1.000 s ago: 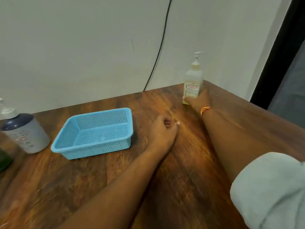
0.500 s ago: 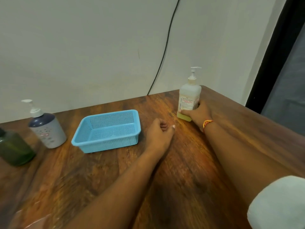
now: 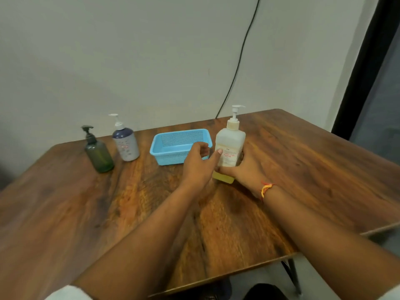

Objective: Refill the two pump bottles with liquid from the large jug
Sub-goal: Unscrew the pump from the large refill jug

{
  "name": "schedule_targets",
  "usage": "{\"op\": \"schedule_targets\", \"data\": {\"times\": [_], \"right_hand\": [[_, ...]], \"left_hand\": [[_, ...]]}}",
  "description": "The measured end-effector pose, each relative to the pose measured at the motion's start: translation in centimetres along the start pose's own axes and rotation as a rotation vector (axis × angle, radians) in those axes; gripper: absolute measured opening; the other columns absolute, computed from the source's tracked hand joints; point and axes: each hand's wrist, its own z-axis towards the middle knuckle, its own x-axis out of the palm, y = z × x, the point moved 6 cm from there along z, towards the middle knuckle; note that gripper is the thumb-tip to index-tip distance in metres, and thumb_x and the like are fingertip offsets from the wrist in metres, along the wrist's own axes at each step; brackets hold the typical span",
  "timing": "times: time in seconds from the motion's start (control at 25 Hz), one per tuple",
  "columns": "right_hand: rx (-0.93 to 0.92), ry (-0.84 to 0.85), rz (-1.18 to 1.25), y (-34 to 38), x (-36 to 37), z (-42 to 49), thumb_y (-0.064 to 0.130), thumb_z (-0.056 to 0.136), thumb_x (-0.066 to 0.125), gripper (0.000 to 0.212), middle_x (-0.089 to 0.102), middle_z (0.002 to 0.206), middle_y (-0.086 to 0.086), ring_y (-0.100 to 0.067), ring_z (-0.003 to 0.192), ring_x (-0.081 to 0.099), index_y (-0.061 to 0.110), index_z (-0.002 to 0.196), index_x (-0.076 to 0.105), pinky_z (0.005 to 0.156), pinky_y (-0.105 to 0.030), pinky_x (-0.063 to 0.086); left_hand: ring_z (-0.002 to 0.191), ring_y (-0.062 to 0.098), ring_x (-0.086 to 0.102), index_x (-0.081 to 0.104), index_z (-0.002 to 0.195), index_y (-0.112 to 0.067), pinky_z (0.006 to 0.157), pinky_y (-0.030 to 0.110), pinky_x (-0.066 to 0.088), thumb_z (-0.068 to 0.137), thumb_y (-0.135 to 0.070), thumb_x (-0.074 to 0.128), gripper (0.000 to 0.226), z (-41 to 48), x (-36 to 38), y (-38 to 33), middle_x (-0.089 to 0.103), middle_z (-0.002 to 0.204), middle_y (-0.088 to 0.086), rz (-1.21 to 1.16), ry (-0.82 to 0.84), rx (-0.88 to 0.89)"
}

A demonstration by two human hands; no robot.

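A tall clear pump bottle (image 3: 230,140) with a white pump and a little yellow liquid at its bottom stands upright on the wooden table (image 3: 303,169). My right hand (image 3: 244,169) grips its lower body from the right. My left hand (image 3: 198,164) is just to the left of it, thumb touching the label, fingers loosely curled and holding nothing. A dark green pump bottle (image 3: 98,153) and a purple-and-white pump bottle (image 3: 126,142) stand at the far left. No large jug is in view.
A light blue mesh basket (image 3: 173,144) lies just behind my left hand, between the bottles. A black cable (image 3: 240,61) runs down the wall behind the table. The table's near edge and a dark door frame (image 3: 363,68) lie to the right.
My right hand has drawn the clear bottle nearer across the table. My left hand has risen beside it and its thumb now touches the label. The view tilted down and left.
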Motion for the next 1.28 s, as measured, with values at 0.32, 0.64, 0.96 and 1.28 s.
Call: {"op": "schedule_targets", "data": {"times": [0.32, 0.64, 0.96, 1.28], "right_hand": [[-0.049, 0.225, -0.059, 0.9, 4.7, -1.8, 0.035, 0.064, 0.097, 0.095, 0.06, 0.129, 0.013, -0.009, 0.116, 0.06, 0.039, 0.139, 0.039, 0.093, -0.031, 0.058], [-0.019, 0.36, 0.18, 1.8, 3.9, 0.6, 0.026, 0.077, 0.09, 0.075, 0.07, 0.121, 0.005, -0.018, 0.111, 0.07, 0.034, 0.14, 0.049, 0.079, -0.028, 0.061], [-0.102, 0.315, 0.27, 1.3, 3.9, 1.3, 0.018, 0.076, 0.091, 0.067, 0.073, 0.118, 0.007, -0.019, 0.11, 0.072, 0.044, 0.129, 0.057, 0.087, -0.042, 0.062], [-0.202, 0.213, 0.16, 2.0, 3.6, 1.1, 0.022, 0.073, 0.092, 0.069, 0.072, 0.112, 0.013, -0.008, 0.101, 0.073, 0.038, 0.13, 0.055, 0.082, -0.037, 0.064]], "left_hand": [[0.11, 0.005, 0.057, 0.055, 0.131, -0.035, 0.084, 0.022, 0.054, 0.097, -0.043, 0.062, 0.036, -0.2, -3.8, -0.9, 0.057, 0.127, -0.016, -0.091, 0.026, 0.086], [0.118, 0.011, 0.058, 0.056, 0.14, -0.03, 0.076, 0.013, 0.051, 0.1, -0.035, 0.059, 0.041, 1.5, -2.8, -2.4, 0.06, 0.134, -0.008, -0.12, 0.086, 0.087], [0.115, 0.015, 0.064, 0.064, 0.129, -0.033, 0.1, 0.043, 0.054, 0.101, -0.037, 0.057, 0.03, 2.8, -2.2, -2.9, 0.067, 0.125, -0.005, -0.049, 0.284, 0.127], [0.102, 0.007, 0.068, 0.068, 0.118, -0.026, 0.082, 0.025, 0.057, 0.09, -0.035, 0.073, 0.03, 2.6, -1.8, -1.9, 0.071, 0.111, -0.009, -0.182, 0.076, 0.081]]}}
